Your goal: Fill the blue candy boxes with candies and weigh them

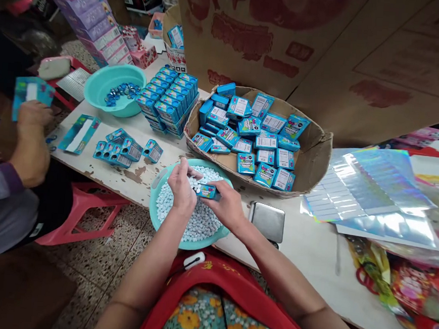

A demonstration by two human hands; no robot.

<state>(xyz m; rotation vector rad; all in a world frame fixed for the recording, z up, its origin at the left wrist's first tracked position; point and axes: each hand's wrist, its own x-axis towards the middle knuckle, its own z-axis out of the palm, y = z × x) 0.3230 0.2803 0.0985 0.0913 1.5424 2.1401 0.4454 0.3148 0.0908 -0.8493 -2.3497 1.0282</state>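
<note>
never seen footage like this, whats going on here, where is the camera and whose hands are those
There is no machine here. The single picture comes from a camera worn on a person's head, looking down at their own two bare hands.

The right hand holds a small blue box over a teal basin full of small white pellets, at the edge of a white table. The left hand has its fingers bunched at the box; whether it holds pellets I cannot tell.

Behind the basin is a cardboard tray heaped with similar blue boxes, with a neat stack of boxes to its left and shiny holographic sheets to its right. The other person's hand at far left holds a blue card.
</note>
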